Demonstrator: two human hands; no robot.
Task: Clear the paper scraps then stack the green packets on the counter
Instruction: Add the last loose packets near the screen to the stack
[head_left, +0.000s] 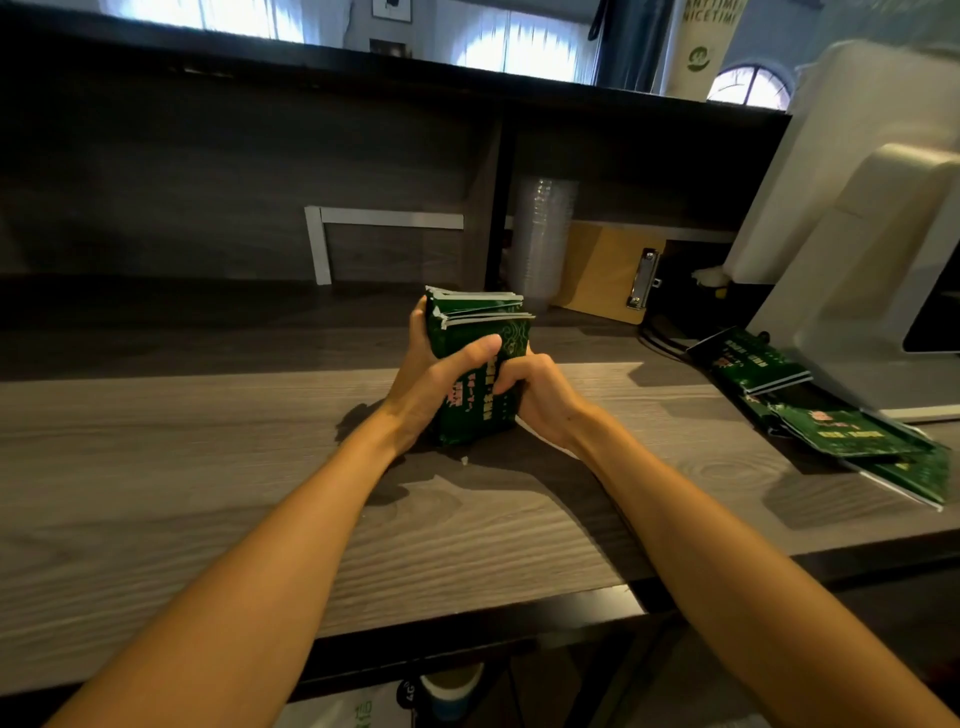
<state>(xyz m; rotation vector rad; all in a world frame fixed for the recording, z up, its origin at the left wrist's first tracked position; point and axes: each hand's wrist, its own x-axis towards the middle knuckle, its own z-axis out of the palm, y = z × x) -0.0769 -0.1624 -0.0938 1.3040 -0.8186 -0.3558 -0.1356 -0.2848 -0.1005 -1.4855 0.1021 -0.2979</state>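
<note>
A bundle of green packets stands upright on its lower edge on the wooden counter, in the middle of the view. My left hand grips the bundle from the left, thumb across its front. My right hand grips it from the right, fingers curled onto the front. More green packets lie flat at the right, and others lie scattered nearer the counter's edge. A tiny white paper scrap lies just in front of the bundle.
A white machine stands at the right, above the loose packets. A stack of clear plastic cups and a wooden clipboard stand behind the bundle. A dark shelf wall runs along the back. The counter's front edge lies below my forearms.
</note>
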